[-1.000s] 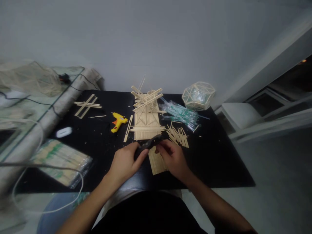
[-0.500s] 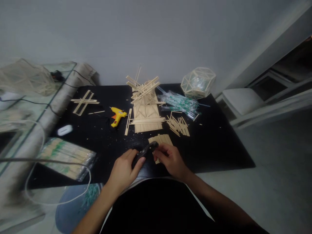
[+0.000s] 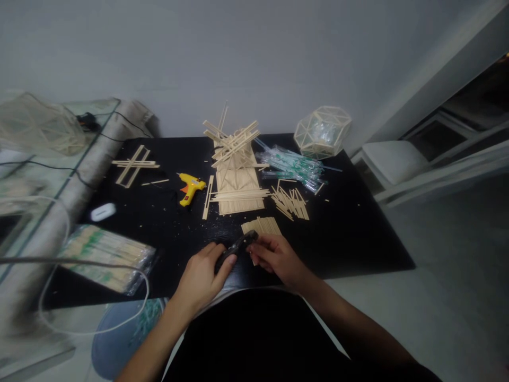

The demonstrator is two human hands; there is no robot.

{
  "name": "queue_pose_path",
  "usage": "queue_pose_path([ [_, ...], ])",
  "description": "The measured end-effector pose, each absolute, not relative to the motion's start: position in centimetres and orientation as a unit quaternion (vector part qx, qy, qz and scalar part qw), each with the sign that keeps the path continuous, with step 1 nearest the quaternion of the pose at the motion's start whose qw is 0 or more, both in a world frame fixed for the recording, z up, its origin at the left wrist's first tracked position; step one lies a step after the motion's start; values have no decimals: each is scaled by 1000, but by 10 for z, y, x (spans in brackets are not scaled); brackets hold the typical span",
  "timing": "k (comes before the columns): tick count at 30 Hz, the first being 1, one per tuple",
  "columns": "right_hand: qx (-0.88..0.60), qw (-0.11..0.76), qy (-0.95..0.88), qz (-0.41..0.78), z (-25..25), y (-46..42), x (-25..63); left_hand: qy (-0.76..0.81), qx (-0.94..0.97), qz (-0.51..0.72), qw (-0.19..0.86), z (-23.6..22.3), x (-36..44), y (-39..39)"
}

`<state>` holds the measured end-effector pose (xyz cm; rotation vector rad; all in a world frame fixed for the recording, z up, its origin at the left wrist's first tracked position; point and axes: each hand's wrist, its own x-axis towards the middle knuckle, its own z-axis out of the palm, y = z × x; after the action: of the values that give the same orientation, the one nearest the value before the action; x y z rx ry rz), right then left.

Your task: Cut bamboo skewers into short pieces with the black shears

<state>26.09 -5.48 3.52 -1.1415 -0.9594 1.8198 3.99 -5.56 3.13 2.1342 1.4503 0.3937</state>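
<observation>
Drawn closer than a second ago to the near edge of the surface [image 3: 342, 239], gripping a black tool [image 3: 237, 247] in left fingers [image 3: 226, 268], with right fingers [image 3: 260, 252] narrow by its tip, hold unclear, beside pale sticks [image 3: 260, 225], short of a yellow glue gun [image 3: 191, 189]

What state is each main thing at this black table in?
Left hand: closed around the black tool.
Right hand: fingers bent by the tool's tip; grip unclear.
Black tool: held; open or shut unclear.
Yellow glue gun: lying down, unheld.
Stick packet: wrapped in clear plastic.
Crossed sticks: lying flat.
Short sticks: loose, heaped.
Lattice ball: assembled.
Clear wrappers: heaped.
</observation>
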Motion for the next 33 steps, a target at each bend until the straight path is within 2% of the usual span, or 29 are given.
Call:
queue_pose_path([
  [12, -476, 406, -335, 705, 28, -59, 255, 557, 779, 80, 276, 36, 43, -50],
  [22, -478, 416, -330, 699, 25, -62, 259, 553, 776, 90, 290, 41, 47, -45],
  [28, -460, 416, -331, 711, 30, -62, 261, 565, 745, 112, 336, 41, 38, -45],
  [33, -447, 418, -345, 712, 32, -61, 260, 591, 731, 138, 310, 42, 32, -45],
])
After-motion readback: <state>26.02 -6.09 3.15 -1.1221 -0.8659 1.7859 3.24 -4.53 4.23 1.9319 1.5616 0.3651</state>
